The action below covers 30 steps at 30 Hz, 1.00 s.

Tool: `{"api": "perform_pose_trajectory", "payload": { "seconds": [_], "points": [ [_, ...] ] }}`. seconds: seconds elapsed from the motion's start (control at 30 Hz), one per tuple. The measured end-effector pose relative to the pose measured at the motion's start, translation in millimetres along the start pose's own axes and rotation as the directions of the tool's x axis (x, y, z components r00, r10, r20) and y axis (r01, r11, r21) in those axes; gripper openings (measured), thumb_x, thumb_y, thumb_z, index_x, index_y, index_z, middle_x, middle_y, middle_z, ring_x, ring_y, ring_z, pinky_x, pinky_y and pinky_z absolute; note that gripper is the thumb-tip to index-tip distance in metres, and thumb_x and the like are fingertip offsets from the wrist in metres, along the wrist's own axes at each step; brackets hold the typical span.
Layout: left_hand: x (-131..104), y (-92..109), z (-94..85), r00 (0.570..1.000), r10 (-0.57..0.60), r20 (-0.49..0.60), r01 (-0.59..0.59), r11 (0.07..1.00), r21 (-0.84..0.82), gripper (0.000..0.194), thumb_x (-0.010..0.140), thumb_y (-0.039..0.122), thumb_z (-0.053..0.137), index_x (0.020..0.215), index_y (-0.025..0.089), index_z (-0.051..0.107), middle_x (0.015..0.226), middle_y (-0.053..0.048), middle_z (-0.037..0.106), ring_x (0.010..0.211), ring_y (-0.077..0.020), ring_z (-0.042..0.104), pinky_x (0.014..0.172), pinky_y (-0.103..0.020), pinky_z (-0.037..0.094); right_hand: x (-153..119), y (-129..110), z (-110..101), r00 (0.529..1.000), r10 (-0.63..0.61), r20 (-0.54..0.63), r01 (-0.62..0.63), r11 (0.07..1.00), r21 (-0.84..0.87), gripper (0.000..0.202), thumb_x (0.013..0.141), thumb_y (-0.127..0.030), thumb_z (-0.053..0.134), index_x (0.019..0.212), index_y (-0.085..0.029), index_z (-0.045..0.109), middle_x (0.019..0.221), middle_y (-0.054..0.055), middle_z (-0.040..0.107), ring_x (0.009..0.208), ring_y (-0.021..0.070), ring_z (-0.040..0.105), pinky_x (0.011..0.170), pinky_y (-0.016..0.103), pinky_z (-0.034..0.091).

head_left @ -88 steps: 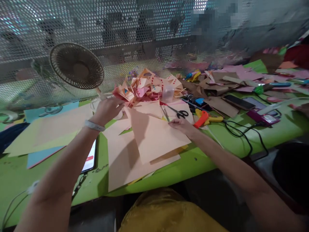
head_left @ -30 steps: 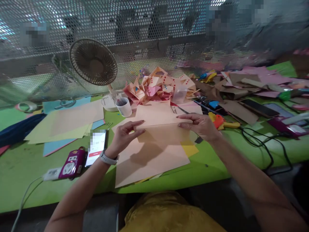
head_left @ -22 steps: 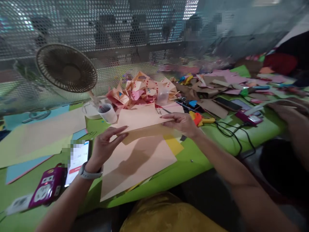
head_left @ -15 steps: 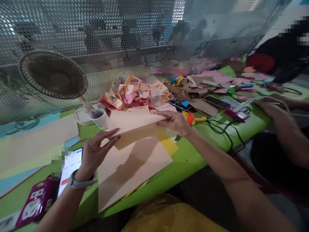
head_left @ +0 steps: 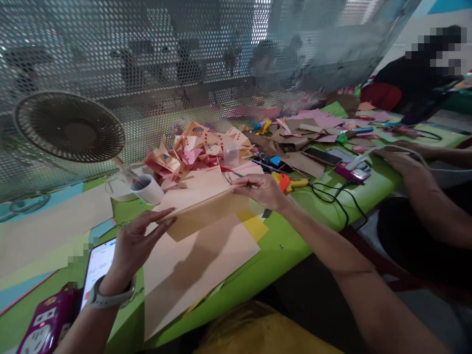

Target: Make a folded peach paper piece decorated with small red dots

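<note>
Between my two hands a peach sheet of paper (head_left: 206,214) is held up, tilted above the table. My left hand (head_left: 142,236), with a grey band on the wrist, pinches its left end between thumb and fingers. At the other end my right hand (head_left: 260,189) grips the paper near its upper right corner. A thin metallic thing shows at the right fingertips, too small to make out. Below lies another peach sheet (head_left: 221,260), with the shadow of the raised one across it. A yellow sheet (head_left: 252,223) sticks out at its right.
A white cup (head_left: 149,191) stands by a small fan (head_left: 73,128). Behind are heaped folded paper pieces (head_left: 201,147). A lit phone (head_left: 98,265) and a purple power strip (head_left: 49,319) lie at left. Cables (head_left: 332,196) and a co-worker's arms (head_left: 424,191) are at right.
The raised paper is tilted more, with its upper face less visible and its underside showing more. Both hands still hold it. The whole view has shifted slightly.
</note>
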<state>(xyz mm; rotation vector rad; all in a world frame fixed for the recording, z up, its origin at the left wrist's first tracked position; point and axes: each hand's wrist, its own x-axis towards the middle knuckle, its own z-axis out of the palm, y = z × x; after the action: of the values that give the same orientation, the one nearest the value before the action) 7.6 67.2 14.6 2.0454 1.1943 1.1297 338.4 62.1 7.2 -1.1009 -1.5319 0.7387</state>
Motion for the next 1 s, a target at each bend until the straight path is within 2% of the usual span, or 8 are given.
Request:
{"api": "perform_pose_trajectory", "payload": {
  "seconds": [0.2,0.33,0.43,0.47,0.53,0.63,0.73,1.0],
  "points": [
    [2,1,1.4,0.999,0.04,-0.016,-0.039,0.998,0.044,0.026,0.081,0.048,0.073,0.099,0.029,0.078,0.093,-0.002,0.075,0.084,-0.0212,0.066,0.075,-0.033,0.052,0,-4,-1,0.999,-0.039,-0.007,0.038,0.998,-0.054,0.031,0.075,-0.057,0.075,0.083,-0.027,0.08,0.085,0.003,0.076,0.078,0.0193,0.067,0.075,0.032,0.053],
    [5,4,-1.1,0.984,0.13,-0.123,-0.115,0.986,0.123,0.019,0.079,0.047,0.075,0.084,0.028,0.079,0.074,-0.001,0.065,0.069,-0.0168,0.058,0.063,-0.03,0.05,0,-8,-3,0.998,-0.05,-0.028,0.048,0.997,-0.068,0.028,0.075,-0.055,0.076,0.08,-0.028,0.079,0.079,0.003,0.072,0.074,0.0187,0.063,0.07,0.032,0.051],
    [8,16,-3.3,0.973,0.156,-0.171,-0.141,0.985,0.097,0.022,0.076,0.048,0.078,0.076,0.027,0.077,0.098,-0.004,0.068,0.094,-0.0212,0.063,0.083,-0.035,0.053,0,-12,-5,0.99,-0.12,-0.073,0.115,0.991,-0.072,0.021,0.074,-0.05,0.079,0.077,-0.029,0.079,0.081,0.004,0.067,0.082,0.02,0.062,0.075,0.034,0.051],
    [9,20,-3.0,0.978,0.135,-0.159,-0.131,0.991,0.038,0.023,0.077,0.049,0.077,0.077,0.025,0.076,0.107,-0.005,0.069,0.102,-0.0231,0.063,0.088,-0.036,0.053,0,-13,-6,0.987,-0.133,-0.094,0.128,0.99,-0.054,0.02,0.073,-0.048,0.081,0.075,-0.029,0.078,0.086,0.004,0.067,0.089,0.0213,0.062,0.08,0.036,0.051],
    [9,28,-0.3,0.993,0.009,-0.116,-0.023,0.992,-0.124,0.026,0.081,0.048,0.073,0.079,0.022,0.075,0.101,-0.006,0.073,0.096,-0.022,0.067,0.082,-0.035,0.055,0,-12,-6,0.992,-0.076,-0.105,0.08,0.996,0.038,0.022,0.07,-0.049,0.083,0.073,-0.028,0.076,0.099,0.006,0.068,0.1,0.0235,0.063,0.084,0.037,0.052],
    [8,32,7.0,0.979,-0.15,-0.138,0.113,0.962,-0.247,0.037,0.076,0.056,0.075,0.079,0.019,0.073,0.073,-0.004,0.072,0.068,-0.0176,0.064,0.058,-0.028,0.052,-1,-6,-5,0.99,0.115,-0.084,-0.102,0.984,0.145,0.032,0.065,-0.055,0.084,0.073,-0.025,0.074,0.088,0.005,0.069,0.079,0.0203,0.063,0.066,0.034,0.053],
    [7,32,12.1,0.968,-0.189,-0.167,0.134,0.946,-0.294,0.041,0.073,0.057,0.077,0.077,0.017,0.072,0.069,-0.003,0.07,0.063,-0.0154,0.061,0.054,-0.026,0.048,-3,2,-6,0.977,0.178,-0.121,-0.158,0.975,0.155,0.036,0.061,-0.055,0.086,0.073,-0.025,0.071,0.068,0.002,0.064,0.061,0.0155,0.056,0.053,0.029,0.047],
    [9,35,8.6,0.968,-0.22,-0.123,0.161,0.916,-0.368,0.041,0.074,0.055,0.077,0.072,0.015,0.069,0.063,-0.002,0.062,0.056,-0.0104,0.052,0.047,-0.021,0.037,-4,-1,-9,0.971,0.23,-0.068,-0.205,0.943,0.264,0.032,0.061,-0.049,0.088,0.073,-0.024,0.072,0.066,0.0,0.065,0.059,0.0128,0.056,0.05,0.024,0.045]
  ]
}}
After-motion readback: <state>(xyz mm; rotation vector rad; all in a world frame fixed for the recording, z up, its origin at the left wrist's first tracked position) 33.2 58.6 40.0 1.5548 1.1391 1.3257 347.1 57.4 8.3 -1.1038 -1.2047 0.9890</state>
